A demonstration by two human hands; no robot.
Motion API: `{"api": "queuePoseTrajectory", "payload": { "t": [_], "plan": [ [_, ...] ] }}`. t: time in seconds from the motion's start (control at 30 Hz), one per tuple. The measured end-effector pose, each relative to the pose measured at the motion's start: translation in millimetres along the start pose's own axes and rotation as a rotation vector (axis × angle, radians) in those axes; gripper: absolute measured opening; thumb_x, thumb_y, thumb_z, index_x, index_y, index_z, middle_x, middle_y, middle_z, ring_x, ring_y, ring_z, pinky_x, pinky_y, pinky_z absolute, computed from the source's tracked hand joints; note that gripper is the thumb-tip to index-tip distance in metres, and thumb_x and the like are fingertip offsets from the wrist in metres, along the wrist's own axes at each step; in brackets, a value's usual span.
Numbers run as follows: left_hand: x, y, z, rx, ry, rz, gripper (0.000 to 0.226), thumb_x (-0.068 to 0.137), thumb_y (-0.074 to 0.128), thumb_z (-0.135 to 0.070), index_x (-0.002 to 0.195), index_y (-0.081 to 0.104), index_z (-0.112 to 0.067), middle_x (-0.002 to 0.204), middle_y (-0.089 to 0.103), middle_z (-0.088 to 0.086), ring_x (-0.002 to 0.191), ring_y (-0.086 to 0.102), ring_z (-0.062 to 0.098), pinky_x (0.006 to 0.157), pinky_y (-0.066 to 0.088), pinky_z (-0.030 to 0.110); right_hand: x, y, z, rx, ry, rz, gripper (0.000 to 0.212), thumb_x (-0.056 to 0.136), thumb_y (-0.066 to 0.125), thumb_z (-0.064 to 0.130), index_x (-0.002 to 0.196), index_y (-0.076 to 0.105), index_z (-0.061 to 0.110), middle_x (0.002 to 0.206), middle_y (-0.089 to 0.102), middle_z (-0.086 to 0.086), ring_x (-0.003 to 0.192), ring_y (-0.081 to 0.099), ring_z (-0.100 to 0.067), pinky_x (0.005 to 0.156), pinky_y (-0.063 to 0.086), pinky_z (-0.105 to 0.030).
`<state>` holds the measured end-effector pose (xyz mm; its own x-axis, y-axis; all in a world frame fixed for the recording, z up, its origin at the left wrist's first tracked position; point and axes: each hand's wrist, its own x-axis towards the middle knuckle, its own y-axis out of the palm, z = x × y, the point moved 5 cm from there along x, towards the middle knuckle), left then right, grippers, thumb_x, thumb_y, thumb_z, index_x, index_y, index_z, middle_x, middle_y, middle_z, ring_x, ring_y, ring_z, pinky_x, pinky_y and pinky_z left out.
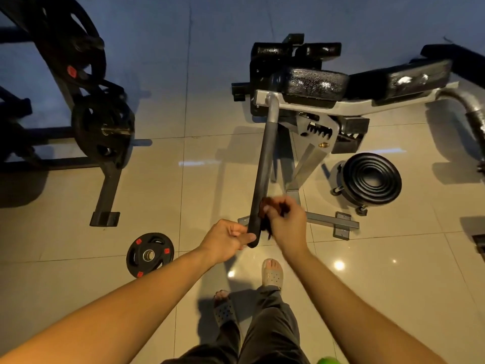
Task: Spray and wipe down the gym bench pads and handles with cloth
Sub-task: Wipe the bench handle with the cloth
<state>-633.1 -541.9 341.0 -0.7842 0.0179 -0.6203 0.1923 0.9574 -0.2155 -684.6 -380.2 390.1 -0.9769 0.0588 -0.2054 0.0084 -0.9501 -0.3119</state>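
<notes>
While a left hand [225, 239] grips the near tip of the gym bench's long black handle [265, 164], a right hand [287, 222] presses a dark cloth [264, 226] to the bar just beyond it.

Both hands have curled fingers, the left round the handle's end and the right round the bunched cloth, which touches the handle's right side. From there the handle slants away to the far bench, where shiny black pads [315, 82] sit on a grey frame [262, 97]. On the tiled floor [170, 185] lie a small weight plate [150, 254] with red marks at near left and a round black ribbed disc [371, 177] on the right. A loaded plate rack [102, 127] stands at far left.
</notes>
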Motion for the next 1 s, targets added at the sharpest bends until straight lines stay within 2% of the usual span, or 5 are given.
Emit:
{"api": "queuePoseTrajectory", "payload": {
  "t": [0.17, 0.4, 0.57, 0.87, 1.0],
  "plan": [
    [-4, -1, -4, 0.011, -0.025, -0.007, 0.006, 0.091, 0.078, -0.026, 0.095, 0.081, -0.023, 0.093, 0.079, 0.006, 0.086, 0.073, 0.019, 0.090, 0.057, 0.028, 75, -2, 43, 0.008, -0.023, -0.109, 0.014, 0.092, 0.066, 0.004, 0.094, 0.067, 0.017, 0.090, 0.070, 0.004, 0.088, 0.069, -0.011, 0.077, 0.060, -0.029],
    [1, -1, 3, 0.041, -0.008, 0.030, 0.024, 0.092, 0.076, -0.024, 0.093, 0.077, 0.000, 0.093, 0.074, 0.022, 0.079, 0.065, 0.017, 0.089, 0.058, 0.032, -45, -2, -23, -0.060, 0.055, 0.056, 0.012, 0.088, 0.071, -0.002, 0.090, 0.067, 0.009, 0.084, 0.067, 0.003, 0.081, 0.061, 0.002, 0.072, 0.047, -0.012],
    [-3, -2, -2, 0.073, -0.014, 0.015, 0.027, 0.093, 0.075, -0.024, 0.096, 0.077, 0.002, 0.089, 0.073, 0.020, 0.081, 0.068, 0.020, 0.068, 0.051, 0.007, 40, -3, 19, 0.014, 0.005, -0.040, 0.010, 0.092, 0.069, 0.006, 0.098, 0.067, 0.015, 0.095, 0.068, 0.003, 0.090, 0.065, -0.006, 0.070, 0.051, -0.010],
    [-2, -1, 0, 0.090, 0.000, 0.037, 0.017, 0.091, 0.077, -0.032, 0.092, 0.070, -0.016, 0.083, 0.060, 0.005, 0.077, 0.058, 0.017, 0.092, 0.055, 0.041, -26, 0, -19, -0.077, -0.028, 0.053, 0.012, 0.087, 0.074, 0.004, 0.089, 0.064, 0.011, 0.085, 0.066, 0.005, 0.083, 0.061, -0.002, 0.074, 0.047, -0.016],
    [-4, -3, -4, 0.075, -0.003, 0.011, 0.021, 0.092, 0.076, -0.025, 0.094, 0.078, -0.004, 0.084, 0.072, 0.011, 0.076, 0.064, 0.015, 0.077, 0.056, 0.018, 5, -1, -3, -0.048, -0.018, 0.034, 0.015, 0.088, 0.072, 0.004, 0.086, 0.065, 0.017, 0.088, 0.068, 0.002, 0.086, 0.065, -0.008, 0.079, 0.053, -0.024]
  ]
}}
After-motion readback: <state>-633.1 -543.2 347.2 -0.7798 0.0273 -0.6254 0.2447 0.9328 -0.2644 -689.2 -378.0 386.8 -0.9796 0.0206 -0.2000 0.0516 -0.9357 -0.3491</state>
